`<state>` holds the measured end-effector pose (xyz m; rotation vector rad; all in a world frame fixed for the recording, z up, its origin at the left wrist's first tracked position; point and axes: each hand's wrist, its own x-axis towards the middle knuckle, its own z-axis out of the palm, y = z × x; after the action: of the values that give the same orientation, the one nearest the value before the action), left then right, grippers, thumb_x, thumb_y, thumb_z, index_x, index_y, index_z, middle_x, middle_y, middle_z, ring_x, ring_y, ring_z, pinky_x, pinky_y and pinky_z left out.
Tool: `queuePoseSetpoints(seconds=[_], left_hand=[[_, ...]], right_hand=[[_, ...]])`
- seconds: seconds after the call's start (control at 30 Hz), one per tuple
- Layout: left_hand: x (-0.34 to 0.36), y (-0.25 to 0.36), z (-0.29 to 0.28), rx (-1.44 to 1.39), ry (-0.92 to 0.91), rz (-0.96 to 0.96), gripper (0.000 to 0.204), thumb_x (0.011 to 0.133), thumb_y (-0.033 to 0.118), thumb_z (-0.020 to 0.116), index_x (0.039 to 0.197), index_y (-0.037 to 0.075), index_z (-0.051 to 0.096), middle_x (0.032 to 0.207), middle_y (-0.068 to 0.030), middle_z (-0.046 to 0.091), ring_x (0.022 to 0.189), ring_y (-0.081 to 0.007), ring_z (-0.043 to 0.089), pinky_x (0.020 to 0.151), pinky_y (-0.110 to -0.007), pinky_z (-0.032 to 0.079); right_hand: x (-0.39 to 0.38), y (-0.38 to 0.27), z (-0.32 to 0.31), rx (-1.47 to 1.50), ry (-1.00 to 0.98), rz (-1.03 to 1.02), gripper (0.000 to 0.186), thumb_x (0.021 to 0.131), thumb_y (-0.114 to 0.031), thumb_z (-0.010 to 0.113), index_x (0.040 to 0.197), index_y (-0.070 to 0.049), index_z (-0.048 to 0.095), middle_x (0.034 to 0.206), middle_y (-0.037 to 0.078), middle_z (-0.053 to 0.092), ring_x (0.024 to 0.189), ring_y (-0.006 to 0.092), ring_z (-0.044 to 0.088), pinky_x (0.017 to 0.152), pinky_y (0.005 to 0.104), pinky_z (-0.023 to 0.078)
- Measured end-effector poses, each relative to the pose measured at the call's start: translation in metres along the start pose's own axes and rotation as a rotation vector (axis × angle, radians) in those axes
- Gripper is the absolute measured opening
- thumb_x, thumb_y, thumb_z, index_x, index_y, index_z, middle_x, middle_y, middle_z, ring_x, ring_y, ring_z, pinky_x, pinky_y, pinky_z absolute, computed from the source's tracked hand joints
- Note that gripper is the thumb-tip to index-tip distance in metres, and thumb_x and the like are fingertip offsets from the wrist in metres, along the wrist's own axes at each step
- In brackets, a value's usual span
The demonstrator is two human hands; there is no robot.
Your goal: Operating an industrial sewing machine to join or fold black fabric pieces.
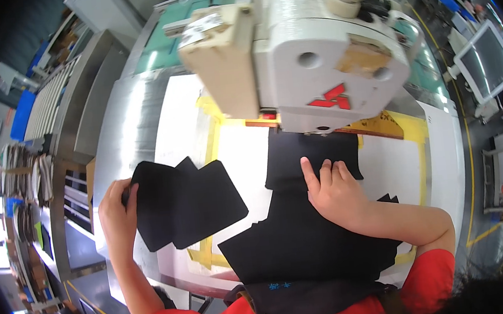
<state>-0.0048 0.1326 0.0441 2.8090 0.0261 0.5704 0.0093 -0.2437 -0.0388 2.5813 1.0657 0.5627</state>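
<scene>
My left hand [117, 209], at the left of the worktable, grips the left edge of some flat black cut pieces [201, 204]. They overlap and fan out to the right, and they look like fabric panels. My right hand [339, 200] rests on a black piece [285, 160] whose far edge lies below the white sewing machine head [339, 58]. Its index finger is stretched forward, the other fingers slightly bent. A larger black panel [295, 237] with notched edges spreads between that piece and my dark apron [319, 296].
Yellow tape [215, 130] frames a white area of the table around the black pieces. A beige box [218, 63] hangs beside the machine head. At the far right stands a monitor [487, 61]; stacked papers [29, 175] fill a shelf at the left.
</scene>
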Motion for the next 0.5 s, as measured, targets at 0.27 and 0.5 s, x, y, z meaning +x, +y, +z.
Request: queuePoseSetpoints(seconds=[0.27, 0.5], left_hand=[[0.042, 0.055, 0.003, -1.127, -1.171, 0.868, 0.016, 0.082, 0.013, 0.074, 0.097, 0.008, 0.070, 0.083, -0.0039, 0.068, 0.070, -0.0222, 0.066, 0.056, -0.030, 0.049], [0.019, 0.104, 0.115, -0.568, -0.812, 0.895, 0.021, 0.083, 0.026, 0.073, 0.092, 0.009, 0.066, 0.080, -0.0089, 0.066, 0.072, -0.0299, 0.065, 0.064, -0.038, 0.051]], right_hand=[[0.007, -0.006, -0.012, 0.130, -0.129, 0.209, 0.053, 0.075, -0.014, 0.060, 0.123, 0.007, 0.058, 0.093, 0.025, 0.064, 0.078, 0.0342, 0.064, 0.086, 0.0423, 0.051], [0.011, 0.020, -0.025, 0.581, -0.283, 0.417, 0.035, 0.075, -0.008, 0.062, 0.110, 0.000, 0.060, 0.102, 0.013, 0.066, 0.094, 0.0302, 0.065, 0.083, 0.0403, 0.051]])
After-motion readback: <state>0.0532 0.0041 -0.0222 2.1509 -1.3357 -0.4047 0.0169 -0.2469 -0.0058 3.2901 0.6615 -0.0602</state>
